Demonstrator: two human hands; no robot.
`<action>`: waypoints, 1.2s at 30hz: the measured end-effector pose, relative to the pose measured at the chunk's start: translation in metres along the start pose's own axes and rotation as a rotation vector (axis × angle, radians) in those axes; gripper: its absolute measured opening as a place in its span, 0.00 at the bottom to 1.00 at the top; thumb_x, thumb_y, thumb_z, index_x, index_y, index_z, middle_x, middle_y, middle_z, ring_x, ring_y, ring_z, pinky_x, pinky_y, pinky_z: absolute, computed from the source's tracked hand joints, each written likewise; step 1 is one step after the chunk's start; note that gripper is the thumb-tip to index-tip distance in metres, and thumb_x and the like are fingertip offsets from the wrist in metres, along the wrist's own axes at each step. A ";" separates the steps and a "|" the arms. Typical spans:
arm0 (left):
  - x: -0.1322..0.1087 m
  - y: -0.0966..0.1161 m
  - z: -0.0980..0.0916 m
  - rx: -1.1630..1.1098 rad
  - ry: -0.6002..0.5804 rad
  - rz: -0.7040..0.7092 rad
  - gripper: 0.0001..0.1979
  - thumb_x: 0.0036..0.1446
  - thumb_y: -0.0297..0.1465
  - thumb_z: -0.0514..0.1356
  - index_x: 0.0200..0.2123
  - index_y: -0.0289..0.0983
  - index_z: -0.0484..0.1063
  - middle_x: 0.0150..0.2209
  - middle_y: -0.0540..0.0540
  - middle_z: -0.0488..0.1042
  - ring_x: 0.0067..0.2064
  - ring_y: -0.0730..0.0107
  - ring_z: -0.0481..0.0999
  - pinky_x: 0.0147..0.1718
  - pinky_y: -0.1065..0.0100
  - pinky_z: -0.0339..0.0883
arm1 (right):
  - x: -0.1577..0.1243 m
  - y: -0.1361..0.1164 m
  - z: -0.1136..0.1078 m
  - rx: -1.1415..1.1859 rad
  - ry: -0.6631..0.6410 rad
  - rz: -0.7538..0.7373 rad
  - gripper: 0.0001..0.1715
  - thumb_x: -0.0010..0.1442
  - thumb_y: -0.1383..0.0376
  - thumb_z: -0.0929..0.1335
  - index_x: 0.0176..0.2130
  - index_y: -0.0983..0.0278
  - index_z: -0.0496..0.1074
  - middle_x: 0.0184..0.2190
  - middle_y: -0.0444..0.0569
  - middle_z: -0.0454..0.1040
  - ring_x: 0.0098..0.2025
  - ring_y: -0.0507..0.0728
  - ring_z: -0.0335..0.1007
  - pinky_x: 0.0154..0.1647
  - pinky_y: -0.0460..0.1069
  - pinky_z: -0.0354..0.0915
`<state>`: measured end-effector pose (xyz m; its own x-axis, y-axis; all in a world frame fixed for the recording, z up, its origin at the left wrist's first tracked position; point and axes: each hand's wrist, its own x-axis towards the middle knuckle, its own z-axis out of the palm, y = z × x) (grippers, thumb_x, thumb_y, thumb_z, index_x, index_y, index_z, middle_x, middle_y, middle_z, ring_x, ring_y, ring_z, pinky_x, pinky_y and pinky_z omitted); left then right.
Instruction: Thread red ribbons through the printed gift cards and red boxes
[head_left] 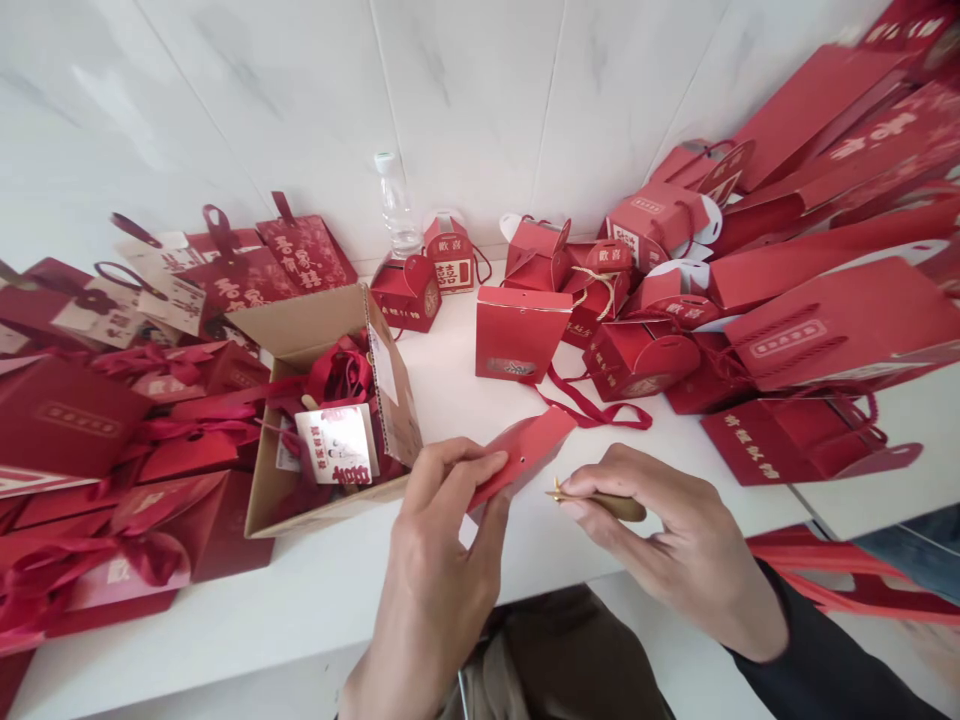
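Observation:
My left hand (450, 540) pinches a folded red card piece (529, 450) over the front of the white table (442, 400). A small dark hole shows in the card near my fingertips. To its right, my right hand (660, 530) grips a small tool (619, 506) with a brownish-gold handle, its thin tip pointing left toward the card without touching it. Behind the card stands an upright red box (521, 335) with a silvery emblem. A red ribbon (600, 412) lies on the table beside that box.
An open cardboard box (330, 510) holds red ribbons and a printed card (337, 445). A clear bottle (395, 205) stands by the wall. Red gift boxes (641, 355) crowd the right, with more boxes and bags (82, 415) at left. A red stool (847, 575) is below right.

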<state>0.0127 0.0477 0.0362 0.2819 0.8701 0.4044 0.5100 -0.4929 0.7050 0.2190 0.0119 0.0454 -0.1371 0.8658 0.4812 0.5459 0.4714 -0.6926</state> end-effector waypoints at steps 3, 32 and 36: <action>0.000 0.001 0.001 -0.054 -0.027 0.016 0.11 0.68 0.22 0.58 0.47 0.38 0.77 0.45 0.46 0.75 0.45 0.71 0.79 0.45 0.70 0.74 | 0.002 0.001 -0.002 -0.017 -0.024 -0.012 0.06 0.71 0.71 0.70 0.47 0.60 0.73 0.34 0.42 0.74 0.29 0.47 0.68 0.31 0.42 0.67; -0.032 0.038 0.041 -0.144 0.163 -0.154 0.19 0.69 0.32 0.59 0.61 0.38 0.70 0.51 0.39 0.74 0.51 0.60 0.77 0.48 0.61 0.76 | 0.014 -0.006 -0.014 0.319 -0.158 0.472 0.10 0.69 0.53 0.72 0.41 0.56 0.76 0.53 0.49 0.80 0.55 0.59 0.78 0.49 0.48 0.75; -0.031 0.037 0.038 -0.323 0.051 -0.165 0.12 0.72 0.29 0.53 0.52 0.43 0.75 0.46 0.44 0.76 0.46 0.65 0.78 0.42 0.65 0.75 | 0.020 -0.003 -0.023 0.466 -0.278 0.552 0.14 0.69 0.51 0.72 0.41 0.58 0.76 0.53 0.53 0.81 0.55 0.63 0.79 0.51 0.53 0.76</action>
<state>0.0535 0.0029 0.0275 0.1721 0.9406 0.2927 0.2596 -0.3299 0.9076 0.2337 0.0241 0.0690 -0.1826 0.9771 -0.1093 0.1993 -0.0721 -0.9773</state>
